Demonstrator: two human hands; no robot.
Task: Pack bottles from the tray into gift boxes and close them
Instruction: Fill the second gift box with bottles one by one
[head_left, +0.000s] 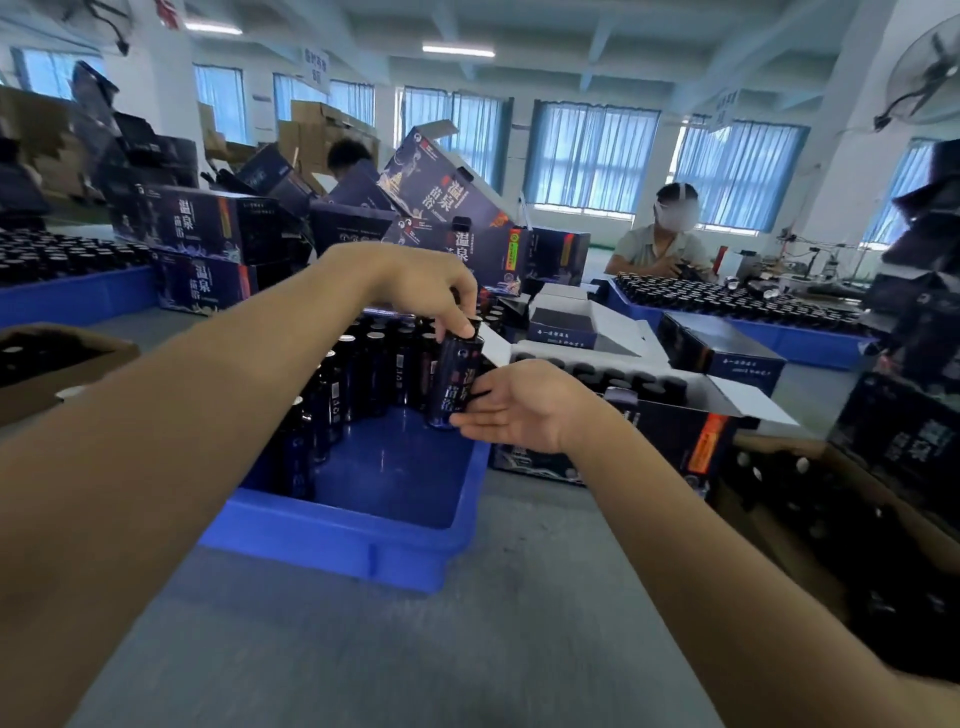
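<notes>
Pinched at its cap by the curled fingertips of the left hand (431, 299), a dark labelled bottle (456, 382) is held slightly tilted over the right side of a blue plastic tray (363, 545), while its lower half is clasped between the thumb and fingers of the right hand (519, 408). Rows of matching bottles (363, 364) are seen standing in the tray's far and left parts (its near right corner shows bare blue floor). An open gift box (675, 447) is set just right of the tray on the grey table (415, 649), its white flaps spread and dark caps lined up inside. Stacked gift boxes (208, 223) are piled behind, and a seated person (660, 244) is pictured across the table beside a second blue tray (779, 335).
</notes>
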